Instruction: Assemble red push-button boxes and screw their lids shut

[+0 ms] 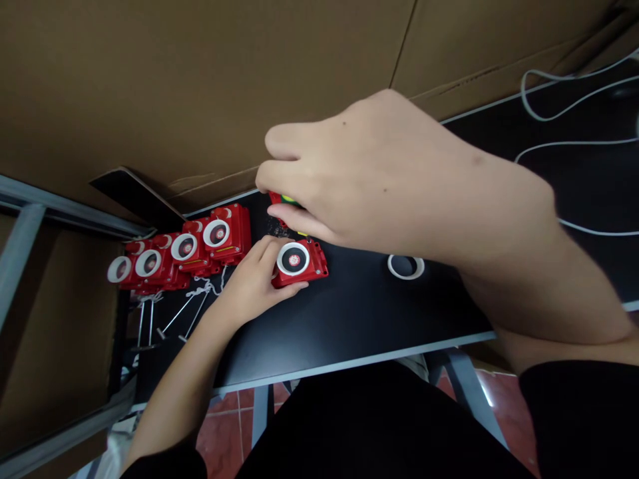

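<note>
Red box (315,258), emblem (294,261) illegible, fills the left grip (253,279); the right grip (369,183) clasps a red-green object (276,198).

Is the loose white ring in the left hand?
No, the loose white ring lies on the black tabletop; the left hand holds a red box-shaped device.

Over at the right end of the counter (324,326), white cables (579,142) loop across the dark top, and here's brown cardboard (249,80) rising along the far edge! Near the far left corner, a dark board (134,199) slants; grey metal frame (22,246) beyond it, red floor tiles (219,436) below the near edge.
</note>
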A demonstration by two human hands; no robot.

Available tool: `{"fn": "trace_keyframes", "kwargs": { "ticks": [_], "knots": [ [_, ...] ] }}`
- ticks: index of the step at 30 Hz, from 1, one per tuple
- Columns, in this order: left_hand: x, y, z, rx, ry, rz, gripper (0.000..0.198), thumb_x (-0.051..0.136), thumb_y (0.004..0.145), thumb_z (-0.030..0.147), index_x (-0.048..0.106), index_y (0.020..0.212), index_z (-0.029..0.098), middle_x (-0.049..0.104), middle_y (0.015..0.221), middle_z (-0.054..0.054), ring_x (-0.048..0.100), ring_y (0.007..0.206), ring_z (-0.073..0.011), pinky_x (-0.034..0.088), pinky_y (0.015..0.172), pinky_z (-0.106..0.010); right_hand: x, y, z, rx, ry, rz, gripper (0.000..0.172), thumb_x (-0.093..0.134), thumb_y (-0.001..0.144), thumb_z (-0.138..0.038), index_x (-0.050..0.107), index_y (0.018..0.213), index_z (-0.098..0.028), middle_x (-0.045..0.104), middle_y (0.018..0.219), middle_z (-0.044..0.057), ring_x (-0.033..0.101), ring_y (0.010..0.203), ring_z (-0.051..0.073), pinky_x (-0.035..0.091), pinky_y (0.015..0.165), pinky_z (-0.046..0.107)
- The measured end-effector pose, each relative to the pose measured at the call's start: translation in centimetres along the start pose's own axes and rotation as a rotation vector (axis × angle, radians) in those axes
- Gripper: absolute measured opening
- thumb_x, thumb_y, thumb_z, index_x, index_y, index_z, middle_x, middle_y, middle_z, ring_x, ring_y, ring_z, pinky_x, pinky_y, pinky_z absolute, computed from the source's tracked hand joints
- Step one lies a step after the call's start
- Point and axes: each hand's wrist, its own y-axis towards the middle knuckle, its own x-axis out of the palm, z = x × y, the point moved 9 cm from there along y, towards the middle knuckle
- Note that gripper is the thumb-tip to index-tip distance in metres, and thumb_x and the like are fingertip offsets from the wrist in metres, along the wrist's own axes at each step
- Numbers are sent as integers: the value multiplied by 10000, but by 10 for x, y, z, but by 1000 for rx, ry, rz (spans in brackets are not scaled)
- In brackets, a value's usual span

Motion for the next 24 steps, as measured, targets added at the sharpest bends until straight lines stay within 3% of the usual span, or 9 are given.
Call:
{"fn": "trace_keyframes", "kwargs": {
  "ticks": [10, 15, 18, 22, 24],
  "knots": [
    [1, 0, -6, -41, -2, -8, 609, 849, 994, 567, 617, 1435, 217, 706, 1426, -149, 721, 1336, -380, 622, 1172, -551, 3, 13, 7, 68, 89, 33, 364, 536, 1069, -420, 792, 1256, -240, 750, 906, 83, 714, 941, 265, 335, 710, 335],
    [2, -1, -7, -45, 2, -13, 797, 853, 993, 535, 505, 1642, 230, 634, 1612, -186, 649, 1489, -410, 558, 1266, -603, 3, 15, 10, 186, 263, 78, 325, 631, 983, -351, 816, 1223, -234, 731, 827, 68, 670, 853, 234, 380, 715, 327],
    [1, -1, -6, -36, 0, -5, 766, 851, 998, 530, 525, 1624, 232, 648, 1589, -183, 658, 1477, -409, 575, 1247, -590, 3, 12, 13, 214, 310, 94, 301, 660, 995, -405, 817, 1168, -216, 713, 809, 67, 668, 851, 231, 393, 734, 316],
    [-1, 1, -5, -18, -23, 4, 654, 876, 979, 569, 628, 1477, 224, 714, 1446, -154, 718, 1358, -381, 612, 1192, -563, 8, 15, 27, 126, 440, 159, 508, 627, 1056, -650, 789, 989, -174, 712, 873, 75, 670, 921, 212, 453, 846, 311],
    [-2, 2, -7, -17, -43, 1, 664, 909, 951, 582, 647, 1443, 221, 733, 1407, -144, 737, 1308, -365, 618, 1182, -557, 18, 24, 27, -46, 638, 170, 544, 598, 1088, -671, 783, 1015, -165, 744, 1034, 80, 669, 1015, 184, 480, 924, 295]
  ]
}}
